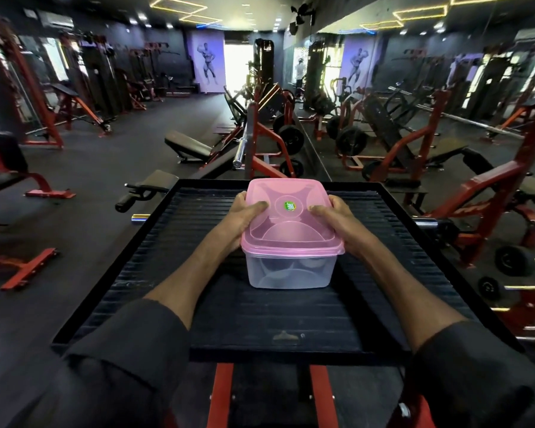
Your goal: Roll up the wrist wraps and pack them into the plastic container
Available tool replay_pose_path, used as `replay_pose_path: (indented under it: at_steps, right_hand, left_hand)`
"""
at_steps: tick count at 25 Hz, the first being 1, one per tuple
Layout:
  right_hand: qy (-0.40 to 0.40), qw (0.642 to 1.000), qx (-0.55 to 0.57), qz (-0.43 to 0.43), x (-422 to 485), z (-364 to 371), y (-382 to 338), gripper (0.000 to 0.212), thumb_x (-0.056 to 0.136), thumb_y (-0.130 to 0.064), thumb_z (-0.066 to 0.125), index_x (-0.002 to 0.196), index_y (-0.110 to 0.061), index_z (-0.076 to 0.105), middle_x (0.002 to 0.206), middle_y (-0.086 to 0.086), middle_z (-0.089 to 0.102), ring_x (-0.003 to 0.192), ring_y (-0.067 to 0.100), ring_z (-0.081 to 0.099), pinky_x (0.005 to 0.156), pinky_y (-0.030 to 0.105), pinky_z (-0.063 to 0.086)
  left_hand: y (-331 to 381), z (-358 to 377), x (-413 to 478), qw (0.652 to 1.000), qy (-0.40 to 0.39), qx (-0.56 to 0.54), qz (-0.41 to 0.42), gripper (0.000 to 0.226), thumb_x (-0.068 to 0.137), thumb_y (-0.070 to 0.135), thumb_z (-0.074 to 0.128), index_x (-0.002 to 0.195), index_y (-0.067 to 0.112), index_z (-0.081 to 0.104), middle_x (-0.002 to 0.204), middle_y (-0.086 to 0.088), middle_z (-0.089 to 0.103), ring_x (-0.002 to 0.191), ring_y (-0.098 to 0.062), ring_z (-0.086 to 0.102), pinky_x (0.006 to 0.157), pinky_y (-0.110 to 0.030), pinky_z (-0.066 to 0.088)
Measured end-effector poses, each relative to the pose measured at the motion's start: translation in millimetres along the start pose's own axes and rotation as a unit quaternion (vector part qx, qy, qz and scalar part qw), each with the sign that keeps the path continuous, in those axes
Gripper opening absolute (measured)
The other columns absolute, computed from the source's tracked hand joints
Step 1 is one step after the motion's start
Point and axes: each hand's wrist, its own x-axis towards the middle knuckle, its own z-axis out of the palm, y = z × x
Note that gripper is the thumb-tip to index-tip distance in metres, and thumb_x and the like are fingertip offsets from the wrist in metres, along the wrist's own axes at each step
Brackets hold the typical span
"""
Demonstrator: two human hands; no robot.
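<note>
A clear plastic container with a translucent pink lid stands in the middle of a black ribbed platform. My left hand grips the lid's left side, thumb lying on top. My right hand grips the right side the same way. A small green sticker marks the lid's centre. No wrist wraps show on the platform. Through the clear wall I see only faint curved shapes, so I cannot tell what is inside.
The platform has a raised black rim and rests on red frame bars. Red and black gym machines, benches and weight plates stand on the dark floor beyond. A mirrored wall runs along the right.
</note>
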Motion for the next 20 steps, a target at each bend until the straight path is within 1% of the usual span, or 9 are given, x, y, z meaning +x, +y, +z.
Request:
replay_pose_path:
  at_steps: [2,3,5,7,10,12,15,18,20]
  right_hand:
    - [0.003,0.994,-0.107,-0.009,5.1,-0.4,-1.7,0.069,0.080,-0.054,0.066,0.139,-0.025,0.045,0.138,0.008,0.058,0.128,0.034,0.055,0.103,0.057,0.048]
    - [-0.002,0.981,-0.195,-0.013,8.7,-1.5,-1.9,0.074,0.082,-0.060,0.059,0.146,-0.029,0.039,0.147,0.007,0.051,0.141,0.040,0.041,0.114,0.064,0.030]
    - [0.017,0.935,-0.354,-0.020,11.4,0.2,-6.0,0.072,0.096,-0.053,0.046,0.158,-0.029,0.020,0.164,0.007,0.029,0.152,0.039,0.016,0.117,0.065,0.004]
    - [0.005,0.897,-0.440,-0.040,16.3,1.4,-12.8,0.064,0.102,-0.048,0.034,0.161,-0.029,0.015,0.170,-0.001,0.013,0.153,0.033,0.009,0.117,0.065,-0.001]
    - [-0.037,0.875,-0.482,-0.035,23.8,2.7,-13.2,0.059,0.105,-0.049,0.024,0.161,-0.033,0.015,0.171,-0.008,0.002,0.156,0.033,0.003,0.116,0.067,-0.006]
    - [-0.051,0.880,-0.472,-0.023,25.6,-1.3,-12.2,0.060,0.105,-0.050,0.024,0.162,-0.033,0.013,0.171,-0.008,-0.003,0.157,0.034,0.001,0.116,0.068,-0.007]
    - [-0.066,0.888,-0.453,-0.034,22.4,1.7,-12.2,0.069,0.100,-0.057,0.026,0.162,-0.030,0.014,0.171,-0.008,-0.003,0.157,0.032,0.003,0.117,0.068,-0.005]
    - [-0.070,0.913,-0.400,-0.034,21.8,3.0,-10.2,0.105,0.070,-0.075,0.024,0.161,-0.022,0.021,0.172,-0.004,0.006,0.158,0.029,0.005,0.123,0.063,0.002]
    - [-0.064,0.916,-0.394,-0.035,14.9,6.1,-13.5,0.094,0.079,-0.071,0.028,0.160,-0.022,0.026,0.171,-0.004,0.011,0.157,0.031,0.009,0.122,0.064,0.001]
  left_hand:
    - [-0.1,-2.3,7.7,0.998,0.000,0.069,0.002,0.048,0.093,0.026,0.069,0.129,0.011,0.040,0.128,-0.018,0.056,0.096,-0.021,0.066,0.070,-0.030,0.061]
    - [1.3,-4.3,11.9,0.984,0.017,0.176,-0.001,0.057,0.089,0.043,0.068,0.130,0.016,0.040,0.139,-0.020,0.051,0.114,-0.027,0.061,0.090,-0.041,0.058]
    - [4.0,-8.3,20.1,0.878,0.040,0.478,-0.009,0.077,0.087,0.065,0.054,0.146,0.020,0.034,0.165,-0.016,0.015,0.151,-0.039,0.020,0.119,-0.060,0.019]
    - [9.2,-2.5,22.3,0.772,0.041,0.632,0.060,0.072,0.097,0.056,0.042,0.157,0.020,0.021,0.168,-0.011,-0.011,0.155,-0.034,-0.009,0.117,-0.064,-0.005]
    - [15.8,4.8,22.6,0.763,-0.061,0.640,0.068,0.060,0.106,0.043,0.027,0.160,0.023,0.013,0.169,0.002,-0.009,0.156,-0.024,-0.011,0.120,-0.062,-0.009]
    - [11.6,7.3,27.3,0.747,-0.108,0.652,0.074,0.061,0.106,0.039,0.021,0.160,0.012,0.011,0.169,-0.005,-0.001,0.156,-0.024,-0.009,0.124,-0.055,-0.007]
    - [9.9,8.4,31.0,0.720,-0.126,0.676,0.090,0.063,0.105,0.032,0.013,0.155,-0.005,0.011,0.167,-0.019,0.005,0.156,-0.025,-0.007,0.125,-0.048,-0.009]
    - [10.5,5.5,33.5,0.705,-0.128,0.692,0.089,0.059,0.107,0.029,0.014,0.154,-0.006,0.017,0.167,-0.021,0.003,0.156,-0.026,-0.007,0.125,-0.047,-0.010]
    - [10.7,5.4,33.1,0.683,-0.140,0.712,0.082,0.072,0.099,0.039,0.007,0.154,-0.006,0.020,0.167,-0.021,0.003,0.156,-0.027,-0.007,0.125,-0.047,-0.009]
